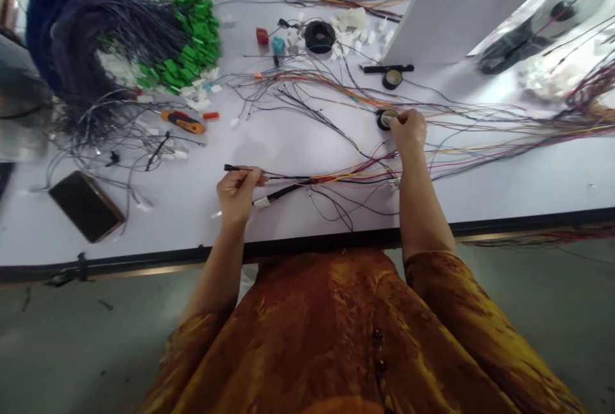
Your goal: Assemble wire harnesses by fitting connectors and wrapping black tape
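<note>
Near the table's front edge my left hand (239,193) is closed on a thin black cable (275,177) whose dark connector end sticks out past the fingers. Just below it lies a black-sleeved branch with a white connector (262,203). Both run right into a bundle of red, yellow and black wires (336,177). My right hand (409,129) pinches a roll of black tape (385,120) at its right side, above the bundle. Loose black wire ends curl below the bundle, and part of the wiring passes under my right forearm.
Green connectors (195,42) on blue wires fill the back left. An orange cutter (182,122) and a phone (87,206) lie left. Another tape roll (392,79), a large black roll (319,37) and a white upright panel (461,4) stand behind. More wires stretch right.
</note>
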Action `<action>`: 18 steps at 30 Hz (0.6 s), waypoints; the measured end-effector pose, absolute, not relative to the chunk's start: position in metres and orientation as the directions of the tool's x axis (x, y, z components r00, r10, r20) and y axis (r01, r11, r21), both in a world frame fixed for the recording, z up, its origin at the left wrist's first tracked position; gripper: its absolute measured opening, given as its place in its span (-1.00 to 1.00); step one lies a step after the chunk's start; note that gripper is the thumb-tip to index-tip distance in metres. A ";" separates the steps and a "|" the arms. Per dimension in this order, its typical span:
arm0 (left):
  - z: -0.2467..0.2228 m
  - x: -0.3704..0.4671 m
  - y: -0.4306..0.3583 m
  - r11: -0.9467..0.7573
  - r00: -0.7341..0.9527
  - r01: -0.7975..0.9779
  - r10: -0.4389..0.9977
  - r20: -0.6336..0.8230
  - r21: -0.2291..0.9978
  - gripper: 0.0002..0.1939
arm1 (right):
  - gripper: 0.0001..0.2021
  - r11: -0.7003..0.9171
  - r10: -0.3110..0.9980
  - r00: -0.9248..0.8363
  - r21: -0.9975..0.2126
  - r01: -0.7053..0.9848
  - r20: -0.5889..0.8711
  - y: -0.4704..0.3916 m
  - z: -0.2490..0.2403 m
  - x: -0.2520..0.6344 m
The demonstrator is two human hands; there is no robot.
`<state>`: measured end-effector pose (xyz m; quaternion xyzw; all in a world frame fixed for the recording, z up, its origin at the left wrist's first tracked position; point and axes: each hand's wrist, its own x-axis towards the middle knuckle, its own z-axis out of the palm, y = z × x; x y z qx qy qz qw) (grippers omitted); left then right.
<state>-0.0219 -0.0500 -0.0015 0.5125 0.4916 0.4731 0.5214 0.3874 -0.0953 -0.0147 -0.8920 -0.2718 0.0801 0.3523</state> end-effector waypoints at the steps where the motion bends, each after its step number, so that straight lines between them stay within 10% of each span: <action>1: -0.001 -0.021 -0.049 0.037 0.080 0.008 0.996 -0.038 0.999 -0.71 | -0.69 -0.595 0.558 0.828 -0.669 0.446 0.057 -0.095 -0.011 0.385; 7: 0.005 -0.017 -0.039 0.056 0.132 0.044 0.989 -0.061 0.997 -0.66 | -0.76 -0.206 0.795 0.606 -0.935 0.288 0.011 -0.087 0.032 0.280; 11: 0.009 -0.014 -0.034 0.009 0.172 0.058 0.985 -0.019 0.998 -0.65 | -0.91 -0.207 0.967 0.128 -0.971 -0.122 -0.222 -0.072 0.039 0.201; 18: 0.011 -0.013 -0.028 -0.061 0.196 0.063 0.979 0.048 0.996 -0.63 | -0.91 -0.222 0.966 0.082 -0.948 -0.230 -0.246 -0.048 0.018 0.170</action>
